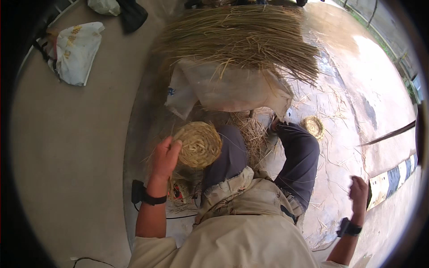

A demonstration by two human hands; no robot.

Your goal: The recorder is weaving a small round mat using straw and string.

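My left hand (pixel 166 156) grips the near left edge of a round woven straw piece (pixel 199 144), held over my left knee. At the right, my right hand (pixel 357 194) has curled fingers beside a pale board with dark patches (pixel 389 183); whether anything is in it is unclear. A smaller round woven straw piece (pixel 313 127) lies on the ground beyond my right knee. Loose straw (pixel 252 143) is scattered between my legs.
A big straw bundle (pixel 241 38) rests across a crumpled plastic sack (pixel 230 87) ahead of me. White bags (pixel 78 53) and a dark item (pixel 132 15) lie at upper left. A cable (pixel 178 217) runs by my left side. A dark pole (pixel 389 134) juts in from the right.
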